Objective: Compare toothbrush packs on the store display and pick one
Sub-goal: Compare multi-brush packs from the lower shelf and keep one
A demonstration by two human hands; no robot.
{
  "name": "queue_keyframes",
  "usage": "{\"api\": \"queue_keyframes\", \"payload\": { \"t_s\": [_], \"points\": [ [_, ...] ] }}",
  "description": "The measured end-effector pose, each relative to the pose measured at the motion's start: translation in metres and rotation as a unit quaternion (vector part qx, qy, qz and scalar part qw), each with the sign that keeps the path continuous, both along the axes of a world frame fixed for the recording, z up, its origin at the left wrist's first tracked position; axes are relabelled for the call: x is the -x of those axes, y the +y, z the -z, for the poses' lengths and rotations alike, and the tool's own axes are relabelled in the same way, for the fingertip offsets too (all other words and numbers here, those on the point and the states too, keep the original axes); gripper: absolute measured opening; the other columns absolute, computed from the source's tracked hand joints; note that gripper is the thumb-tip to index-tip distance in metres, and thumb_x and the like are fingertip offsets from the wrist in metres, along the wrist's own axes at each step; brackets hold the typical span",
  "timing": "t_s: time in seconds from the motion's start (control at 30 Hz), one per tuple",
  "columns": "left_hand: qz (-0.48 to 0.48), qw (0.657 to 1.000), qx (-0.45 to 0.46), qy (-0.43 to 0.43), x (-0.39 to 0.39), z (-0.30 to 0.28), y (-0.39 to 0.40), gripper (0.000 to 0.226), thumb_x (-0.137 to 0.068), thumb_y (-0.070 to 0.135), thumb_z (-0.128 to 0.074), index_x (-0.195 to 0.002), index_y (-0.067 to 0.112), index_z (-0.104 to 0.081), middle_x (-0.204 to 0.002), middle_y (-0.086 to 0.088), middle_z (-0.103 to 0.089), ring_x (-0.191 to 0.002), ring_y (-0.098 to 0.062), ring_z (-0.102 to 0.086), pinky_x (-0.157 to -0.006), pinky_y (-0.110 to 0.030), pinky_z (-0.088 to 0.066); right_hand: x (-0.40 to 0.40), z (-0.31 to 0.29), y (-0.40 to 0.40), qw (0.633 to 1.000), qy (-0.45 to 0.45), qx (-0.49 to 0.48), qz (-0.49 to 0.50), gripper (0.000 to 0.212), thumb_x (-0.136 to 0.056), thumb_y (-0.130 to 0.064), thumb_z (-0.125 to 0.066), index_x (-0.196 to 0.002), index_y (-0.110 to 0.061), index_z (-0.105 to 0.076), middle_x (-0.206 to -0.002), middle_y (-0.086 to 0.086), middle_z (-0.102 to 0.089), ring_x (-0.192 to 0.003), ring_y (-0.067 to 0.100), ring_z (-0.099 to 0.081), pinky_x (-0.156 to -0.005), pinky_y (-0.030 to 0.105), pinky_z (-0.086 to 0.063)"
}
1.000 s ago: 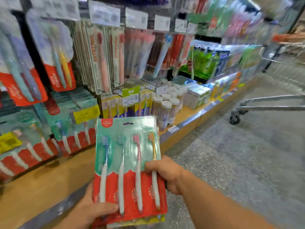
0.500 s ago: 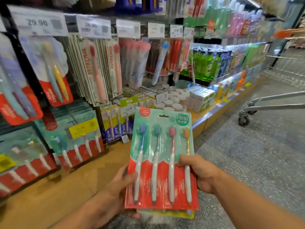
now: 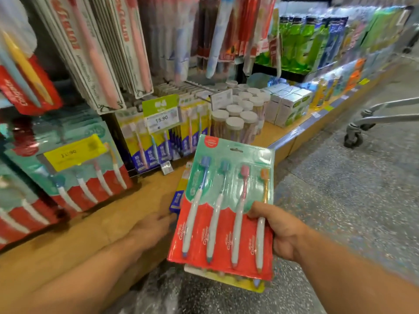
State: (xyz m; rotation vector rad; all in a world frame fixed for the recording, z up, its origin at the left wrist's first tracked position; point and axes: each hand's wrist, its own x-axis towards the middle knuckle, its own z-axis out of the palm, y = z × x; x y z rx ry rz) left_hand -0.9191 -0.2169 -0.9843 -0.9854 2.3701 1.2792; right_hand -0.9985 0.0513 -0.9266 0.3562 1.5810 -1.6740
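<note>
My right hand (image 3: pixel 278 227) grips a green and red four-brush toothbrush pack (image 3: pixel 226 189) by its right edge, thumb on the front, above the shelf edge. A yellow and blue pack (image 3: pixel 176 201) lies behind it, showing at the left side and along the bottom. My left hand (image 3: pixel 149 227) is blurred; its fingertips reach the blue corner of that rear pack, and its grip is unclear. Matching green and red packs (image 3: pixel 90 177) stand on the display at left. Yellow and purple packs (image 3: pixel 158 150) sit under a 15.90 price tag (image 3: pixel 161 120).
The wooden shelf (image 3: pixel 102 225) runs along the left. Long single-brush packs (image 3: pixel 108 53) hang above it. White-lidded jars (image 3: pixel 235 118) and white boxes (image 3: pixel 288 105) stand further right. A shopping cart's wheel and frame (image 3: pixel 353 132) stand on the speckled floor (image 3: pixel 340 200).
The view dropped closer to the shelf. My left hand slid off the front pack to the left, down to the rear pack's blue corner. My right hand kept its hold.
</note>
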Motion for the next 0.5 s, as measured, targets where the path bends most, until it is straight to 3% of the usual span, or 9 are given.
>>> {"api": "queue_keyframes", "payload": {
  "t_s": [0.03, 0.13, 0.2, 0.3, 0.37, 0.5],
  "points": [
    [0.008, 1.000, 0.019, -0.007, 0.009, 0.004, -0.003, 0.037, -0.089, 0.062, -0.063, -0.100, 0.028, -0.074, -0.108, 0.002, -0.077, -0.095, -0.017, -0.071, -0.093, -0.035, -0.058, 0.004, 0.003, 0.002, 1.000, -0.006, -0.004, 0.001, 0.019, -0.093, -0.003, -0.055, -0.102, 0.006, -0.068, -0.095, 0.028, -0.076, -0.080, 0.039, -0.072, -0.082, 0.051, -0.059],
    [-0.024, 0.999, 0.025, 0.001, 0.038, 0.019, -0.010, 0.058, -0.060, 0.055, -0.080, -0.105, 0.018, -0.074, -0.093, -0.007, -0.080, -0.083, -0.020, -0.073, -0.082, -0.034, -0.060, 0.019, 0.016, 0.008, 1.000, -0.028, -0.007, 0.009, 0.017, -0.092, -0.003, -0.056, -0.101, 0.006, -0.067, -0.094, 0.028, -0.076, -0.079, 0.039, -0.073, -0.087, 0.053, -0.058],
    [-0.021, 0.998, 0.054, -0.017, 0.058, 0.024, -0.012, 0.060, -0.071, 0.050, -0.082, -0.119, 0.020, -0.065, -0.105, -0.006, -0.078, -0.088, -0.024, -0.071, -0.075, -0.033, -0.056, 0.028, 0.024, 0.012, 0.999, -0.043, -0.008, 0.020, 0.019, -0.092, -0.003, -0.055, -0.104, 0.007, -0.066, -0.095, 0.029, -0.075, -0.078, 0.039, -0.073, -0.087, 0.053, -0.058],
    [-0.015, 0.991, 0.134, -0.019, 0.091, 0.037, -0.015, 0.070, -0.086, 0.053, -0.073, -0.143, 0.019, -0.051, -0.143, -0.008, -0.062, -0.122, -0.029, -0.060, -0.093, -0.032, -0.049, 0.043, 0.036, 0.017, 0.997, -0.061, -0.013, 0.044, 0.020, -0.093, -0.002, -0.054, -0.106, 0.007, -0.065, -0.088, 0.027, -0.075, -0.067, 0.035, -0.074, -0.074, 0.049, -0.062],
    [-0.038, 0.991, 0.124, -0.013, 0.107, 0.045, -0.012, 0.077, -0.088, 0.053, -0.073, -0.150, 0.017, -0.044, -0.149, -0.009, -0.056, -0.130, -0.032, -0.056, -0.097, -0.034, -0.047, 0.052, 0.042, 0.018, 0.996, -0.072, -0.010, 0.057, 0.018, -0.093, -0.001, -0.054, -0.106, 0.006, -0.065, -0.086, 0.026, -0.075, -0.064, 0.034, -0.074, -0.066, 0.046, -0.063],
    [-0.074, 0.993, 0.091, 0.002, 0.124, 0.054, -0.005, 0.089, -0.083, 0.046, -0.082, -0.154, 0.015, -0.038, -0.150, -0.008, -0.055, -0.129, -0.031, -0.057, -0.087, -0.031, -0.042, 0.063, 0.053, 0.013, 0.994, -0.085, 0.009, 0.070, 0.026, -0.091, -0.001, -0.055, -0.114, 0.006, -0.065, -0.096, 0.029, -0.075, -0.073, 0.038, -0.075, -0.070, 0.049, -0.062]
  ]
}}
